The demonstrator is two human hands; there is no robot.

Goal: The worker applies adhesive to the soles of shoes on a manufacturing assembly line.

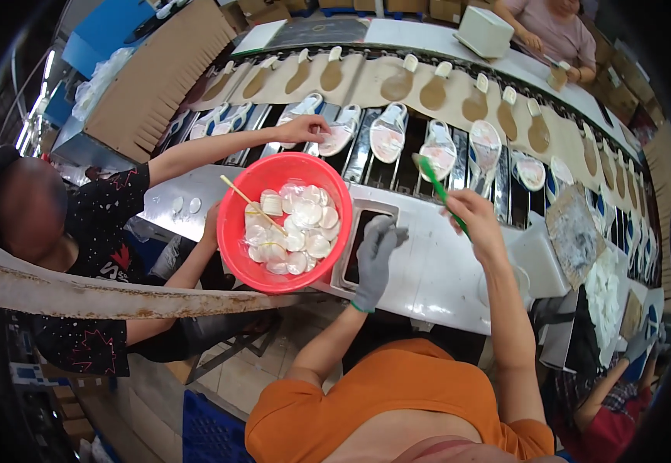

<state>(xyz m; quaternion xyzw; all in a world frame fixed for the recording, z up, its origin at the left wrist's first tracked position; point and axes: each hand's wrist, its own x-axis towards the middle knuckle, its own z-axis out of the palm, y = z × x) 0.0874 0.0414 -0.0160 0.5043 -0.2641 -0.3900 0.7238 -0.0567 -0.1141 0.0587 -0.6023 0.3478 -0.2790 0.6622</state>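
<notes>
I take the red basin as my landmark: it sits on the grey desk, about half full of pale round pads with a thin wooden stick lying across them. Just right of the basin my left hand, in a grey glove, rests with its fingers loosely curled over a dark rectangular tray and grips nothing that I can make out. Further right of the basin, my bare right hand has its fingers closed around a green-handled brush, whose tip reaches up towards a white sole on the belt beyond the basin. That belt carries a row of white soles, and behind it runs a row of brown insoles. Left of the basin a co-worker's hand reaches to another sole. I judge the job to be in mid-run: many soles are laid out, plenty of pads remain in the basin, and I cannot tell which soles are already brushed
</notes>
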